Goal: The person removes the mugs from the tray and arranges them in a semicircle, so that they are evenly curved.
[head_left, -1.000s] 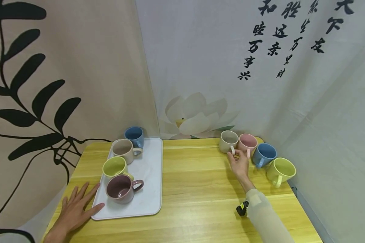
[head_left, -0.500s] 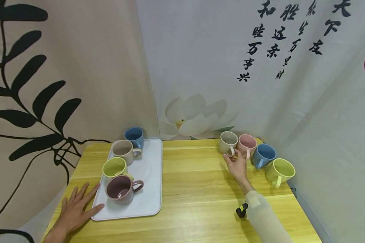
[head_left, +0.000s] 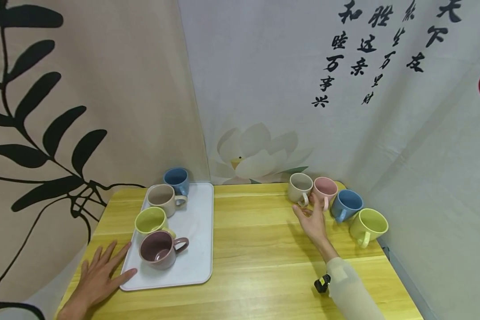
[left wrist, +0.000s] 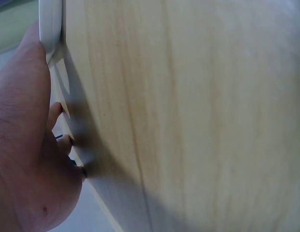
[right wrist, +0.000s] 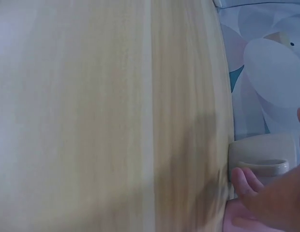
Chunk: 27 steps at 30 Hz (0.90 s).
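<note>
In the head view my right hand (head_left: 313,222) is just in front of an off-white mug (head_left: 298,188) and a pink mug (head_left: 324,190), thumb and fingers spread apart. Its fingertips are close to the off-white mug's handle in the right wrist view; whether they touch it I cannot tell. At the left, my left hand (head_left: 100,273) lies spread, thumb and index finger against the edge of a white tray (head_left: 196,249). On that tray stand a mauve mug (head_left: 158,251), a yellow-green mug (head_left: 150,220), a beige mug (head_left: 162,199) and a blue mug (head_left: 176,180).
Right of the pink mug are another blue mug (head_left: 346,205) and another yellow-green mug (head_left: 369,226), near the table's right edge. The wooden table (head_left: 256,249) backs onto a printed cloth (head_left: 256,98).
My right thumb and fingers have parted and moved off the off-white mug's handle, the hand shifting slightly. The mugs and my left hand stay in place.
</note>
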{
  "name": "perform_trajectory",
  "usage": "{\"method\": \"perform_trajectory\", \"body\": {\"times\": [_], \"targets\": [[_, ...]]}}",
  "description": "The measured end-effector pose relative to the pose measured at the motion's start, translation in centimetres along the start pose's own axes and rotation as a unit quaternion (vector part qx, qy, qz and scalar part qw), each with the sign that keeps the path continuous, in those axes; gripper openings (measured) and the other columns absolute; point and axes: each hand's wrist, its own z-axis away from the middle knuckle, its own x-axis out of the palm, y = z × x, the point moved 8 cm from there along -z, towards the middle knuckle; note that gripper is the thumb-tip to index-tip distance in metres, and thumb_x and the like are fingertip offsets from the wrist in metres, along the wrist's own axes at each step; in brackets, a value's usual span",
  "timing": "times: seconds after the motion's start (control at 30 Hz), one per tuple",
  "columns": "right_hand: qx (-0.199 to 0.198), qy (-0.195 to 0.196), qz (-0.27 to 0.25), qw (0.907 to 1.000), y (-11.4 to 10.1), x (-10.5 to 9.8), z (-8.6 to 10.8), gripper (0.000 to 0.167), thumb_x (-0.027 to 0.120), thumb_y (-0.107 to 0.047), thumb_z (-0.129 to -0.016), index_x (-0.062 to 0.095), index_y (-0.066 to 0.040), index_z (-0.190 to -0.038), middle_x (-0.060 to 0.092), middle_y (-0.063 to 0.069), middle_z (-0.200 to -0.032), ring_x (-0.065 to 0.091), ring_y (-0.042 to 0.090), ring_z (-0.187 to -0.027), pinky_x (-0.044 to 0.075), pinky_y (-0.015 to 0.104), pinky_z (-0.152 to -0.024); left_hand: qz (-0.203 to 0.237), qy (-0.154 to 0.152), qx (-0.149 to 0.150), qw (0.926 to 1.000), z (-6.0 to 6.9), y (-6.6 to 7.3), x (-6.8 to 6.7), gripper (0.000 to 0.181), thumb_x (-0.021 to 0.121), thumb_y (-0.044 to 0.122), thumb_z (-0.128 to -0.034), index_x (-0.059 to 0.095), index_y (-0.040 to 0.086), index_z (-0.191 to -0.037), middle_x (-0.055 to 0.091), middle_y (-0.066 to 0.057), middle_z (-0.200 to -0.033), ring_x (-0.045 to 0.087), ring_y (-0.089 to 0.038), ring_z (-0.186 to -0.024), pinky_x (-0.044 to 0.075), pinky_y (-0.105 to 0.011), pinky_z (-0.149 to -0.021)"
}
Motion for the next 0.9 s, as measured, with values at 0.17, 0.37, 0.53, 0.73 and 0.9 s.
{"method": "perform_trajectory", "body": {"times": [0.17, 0.37, 0.53, 0.73, 0.9], "targets": [[0.003, -0.003, 0.002, 1.0000, -0.8, -0.6, 0.7, 0.094, 0.079, -0.039, -0.108, 0.024, -0.017, -0.180, 0.026, 0.023, -0.186, 0.062, 0.052, -0.147, 0.058, 0.065, -0.118, -0.002, -0.001, -0.001, 1.0000, -0.1, 0.0, 0.0, 0.098, 0.063, 0.076, -0.1044, 0.025, 0.028, -0.181, 0.016, -0.043, -0.181, 0.002, -0.082, -0.160, -0.005, -0.104, -0.113], [-0.032, 0.011, 0.002, 0.9994, -2.4, -1.4, 1.8, 0.095, 0.081, -0.031, -0.106, 0.024, -0.016, -0.181, 0.026, 0.024, -0.185, 0.056, 0.054, -0.150, 0.056, 0.071, -0.117, 0.000, -0.001, -0.001, 1.0000, 0.0, 0.0, 0.1, 0.098, 0.063, 0.076, -0.1045, 0.025, 0.028, -0.181, 0.016, -0.043, -0.181, 0.002, -0.082, -0.160, -0.005, -0.104, -0.113], [-0.071, 0.018, 0.012, 0.9972, -4.2, -1.7, 2.9, 0.095, 0.083, -0.024, -0.105, 0.026, -0.023, -0.181, 0.034, 0.021, -0.183, 0.058, 0.050, -0.150, 0.057, 0.071, -0.114, 0.000, -0.002, -0.004, 1.0000, 0.0, 0.1, 0.0, 0.099, 0.062, 0.077, -0.1044, 0.025, 0.027, -0.181, 0.014, -0.043, -0.181, 0.001, -0.082, -0.160, -0.007, -0.103, -0.114], [-0.105, -0.006, 0.014, 0.9944, -6.5, -0.8, 4.2, 0.094, 0.083, -0.023, -0.105, 0.027, -0.017, -0.180, 0.038, 0.022, -0.181, 0.052, 0.051, -0.156, 0.055, 0.070, -0.118, -0.002, -0.005, -0.009, 1.0000, -0.1, 0.1, 0.0, 0.100, 0.062, 0.078, -0.1041, 0.024, 0.027, -0.181, 0.014, -0.042, -0.182, 0.000, -0.081, -0.161, -0.007, -0.103, -0.114], [-0.118, -0.049, 0.007, 0.9917, -8.4, 1.5, 5.5, 0.091, 0.082, -0.024, -0.105, 0.029, -0.011, -0.178, 0.035, 0.022, -0.182, 0.049, 0.050, -0.158, 0.053, 0.070, -0.123, -0.002, -0.006, -0.010, 0.9999, -0.1, 0.1, 0.1, 0.100, 0.062, 0.078, -0.1041, 0.024, 0.027, -0.181, 0.013, -0.042, -0.182, -0.001, -0.081, -0.161, -0.008, -0.103, -0.114]]}}
